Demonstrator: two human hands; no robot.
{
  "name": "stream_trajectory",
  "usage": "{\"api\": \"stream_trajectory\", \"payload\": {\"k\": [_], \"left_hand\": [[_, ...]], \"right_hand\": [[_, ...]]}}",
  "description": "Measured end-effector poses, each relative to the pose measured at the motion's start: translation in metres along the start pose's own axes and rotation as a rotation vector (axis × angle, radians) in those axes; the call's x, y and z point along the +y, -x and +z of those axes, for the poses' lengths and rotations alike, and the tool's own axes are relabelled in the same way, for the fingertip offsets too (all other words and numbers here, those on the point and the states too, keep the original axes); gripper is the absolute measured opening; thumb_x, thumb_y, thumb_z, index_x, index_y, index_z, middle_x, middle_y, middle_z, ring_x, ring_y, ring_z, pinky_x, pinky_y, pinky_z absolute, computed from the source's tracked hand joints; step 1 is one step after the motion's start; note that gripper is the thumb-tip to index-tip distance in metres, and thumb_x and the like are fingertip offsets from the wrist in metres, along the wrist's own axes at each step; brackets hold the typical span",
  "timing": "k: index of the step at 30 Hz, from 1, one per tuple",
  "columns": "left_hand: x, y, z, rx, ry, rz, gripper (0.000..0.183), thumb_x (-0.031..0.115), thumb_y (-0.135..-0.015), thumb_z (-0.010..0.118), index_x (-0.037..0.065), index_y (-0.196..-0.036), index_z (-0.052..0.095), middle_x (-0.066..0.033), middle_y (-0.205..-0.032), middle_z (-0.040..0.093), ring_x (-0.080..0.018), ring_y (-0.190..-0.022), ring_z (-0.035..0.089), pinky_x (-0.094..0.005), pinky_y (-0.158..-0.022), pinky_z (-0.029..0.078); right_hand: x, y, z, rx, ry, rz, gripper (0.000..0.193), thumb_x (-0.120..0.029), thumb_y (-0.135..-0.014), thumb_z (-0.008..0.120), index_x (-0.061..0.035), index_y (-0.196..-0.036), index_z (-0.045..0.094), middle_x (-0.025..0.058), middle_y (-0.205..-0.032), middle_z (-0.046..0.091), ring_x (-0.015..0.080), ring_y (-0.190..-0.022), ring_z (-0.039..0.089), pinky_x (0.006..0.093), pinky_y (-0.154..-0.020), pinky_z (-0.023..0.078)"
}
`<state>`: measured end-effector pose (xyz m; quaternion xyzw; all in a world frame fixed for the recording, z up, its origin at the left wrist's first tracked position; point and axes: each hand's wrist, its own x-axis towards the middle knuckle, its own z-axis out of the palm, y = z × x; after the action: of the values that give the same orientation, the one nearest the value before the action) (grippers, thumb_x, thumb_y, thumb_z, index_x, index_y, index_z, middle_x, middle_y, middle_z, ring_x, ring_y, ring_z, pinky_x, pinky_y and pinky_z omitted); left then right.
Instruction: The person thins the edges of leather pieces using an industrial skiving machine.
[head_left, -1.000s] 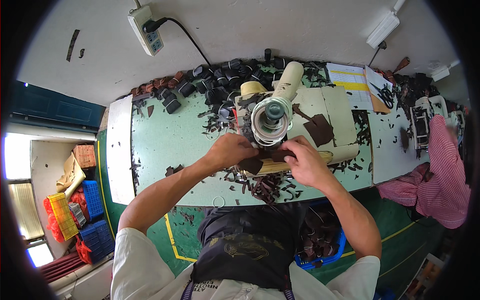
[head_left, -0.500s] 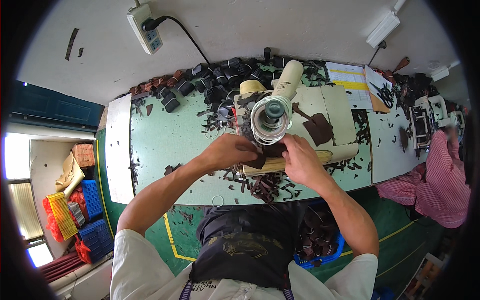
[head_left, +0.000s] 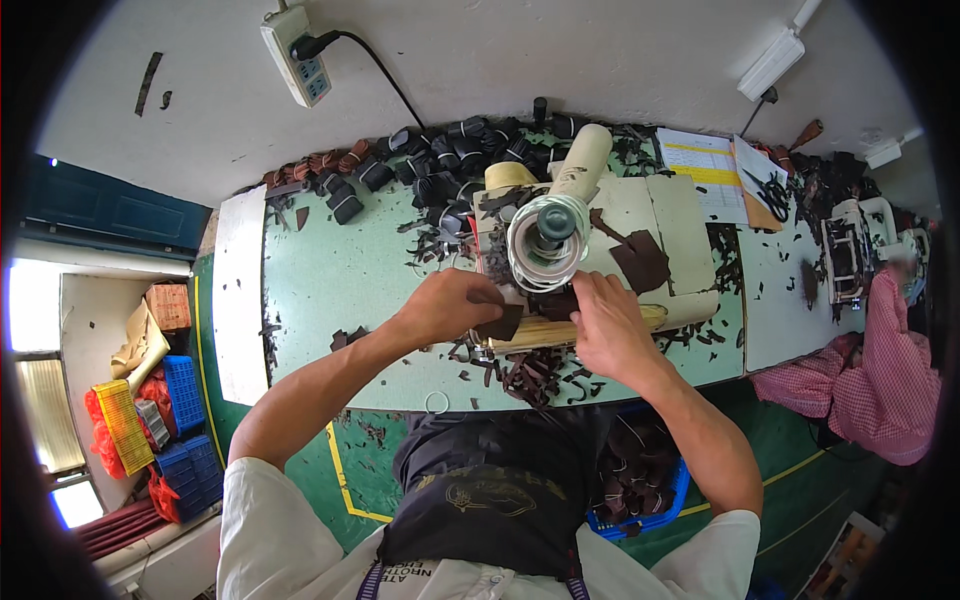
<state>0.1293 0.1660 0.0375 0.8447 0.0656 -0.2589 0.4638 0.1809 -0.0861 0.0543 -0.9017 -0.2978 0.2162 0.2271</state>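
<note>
**Caller:** What's in hand right now?

**Me:** I have both hands at the machine [head_left: 548,240]. My left hand [head_left: 450,305] is closed, pinching a dark leather piece [head_left: 500,322] at the front edge of the machine's cream base [head_left: 660,215]. My right hand [head_left: 605,320] rests just beside it, fingers curled down on the work; what they grip, I cannot tell.

**Caller:** How should it be handled?

**Me:** I'd judge: hold the piece flat, fingertips well off the spinning head, and feed evenly.

**Caller:** And the bench?

**Me:** Pale green table [head_left: 340,290], dark offcuts [head_left: 530,370] littering the near edge, rolled straps [head_left: 440,160] heaped at the back. Power strip [head_left: 298,62] on the wall, coloured crates [head_left: 185,390] on the floor at left, a person in a pink sleeve [head_left: 880,370] at right.
</note>
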Motion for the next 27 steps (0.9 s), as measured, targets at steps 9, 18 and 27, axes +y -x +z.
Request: {"api": "stream_trajectory", "payload": {"k": [9, 18, 27], "left_hand": [[0.022, -0.003, 0.004, 0.014, -0.149, -0.072, 0.031, 0.031, -0.083, 0.072, 0.009, -0.104, 0.076, -0.0120, -0.096, 0.076, -0.0256, -0.088, 0.073, -0.0360, -0.084, 0.056], [0.017, 0.001, -0.002, 0.066, -0.105, -0.104, 0.029, 0.030, -0.085, 0.071, 0.010, -0.105, 0.076, -0.0092, -0.099, 0.076, -0.0269, -0.090, 0.073, -0.0371, -0.085, 0.055], [0.007, 0.003, -0.002, 0.053, -0.102, -0.029, 0.026, 0.028, -0.084, 0.070, 0.010, -0.102, 0.076, -0.0099, -0.101, 0.076, -0.0287, -0.091, 0.072, -0.0376, -0.086, 0.055]], "right_hand": [[0.004, -0.004, 0.011, 0.159, -0.094, -0.191, 0.037, 0.002, -0.080, 0.062, 0.0069, -0.116, 0.055, 0.0230, -0.113, 0.057, 0.0394, -0.105, 0.053, 0.0473, -0.094, 0.045], [0.015, 0.005, 0.002, -0.001, -0.153, -0.112, 0.043, 0.005, -0.085, 0.059, 0.0000, -0.127, 0.050, 0.0236, -0.119, 0.053, 0.0421, -0.112, 0.051, 0.0498, -0.100, 0.041], [0.005, 0.008, 0.000, 0.059, -0.110, -0.115, 0.047, 0.003, -0.082, 0.060, 0.0095, -0.127, 0.050, 0.0266, -0.115, 0.055, 0.0433, -0.108, 0.052, 0.0496, -0.094, 0.044]]}}
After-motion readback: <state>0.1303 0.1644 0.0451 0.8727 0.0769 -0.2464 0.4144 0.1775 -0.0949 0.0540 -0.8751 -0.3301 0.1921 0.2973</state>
